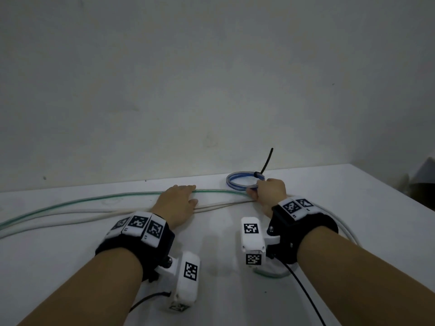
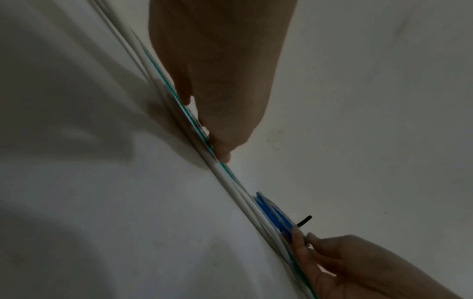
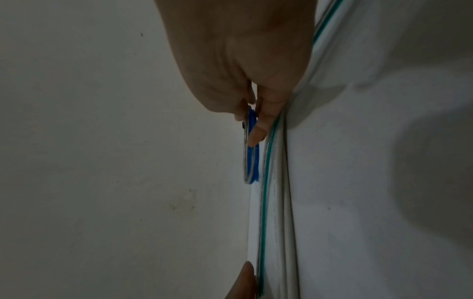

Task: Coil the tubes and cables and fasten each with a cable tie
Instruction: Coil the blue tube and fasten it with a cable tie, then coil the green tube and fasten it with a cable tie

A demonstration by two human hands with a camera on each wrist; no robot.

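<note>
While left hand (image 1: 180,200) lies flat, right hand (image 1: 270,191) pinches coil (image 1: 237,182)

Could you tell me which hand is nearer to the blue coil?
Right. The right hand pinches the blue coil at its near edge; the left hand lies flat on the green tube, apart from it.

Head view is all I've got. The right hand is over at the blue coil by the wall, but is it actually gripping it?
Observer: Yes. On the right wrist view, the right hand pinches the blue coil between thumb and fingers.
Operator: And the left hand, is it curled round anything?
Observer: No. The left wrist view shows the left hand with straight fingers lying along the green-striped tube.
Operator: Is the coil tied?
Observer: Yes, a black cable tie is around it.
</note>
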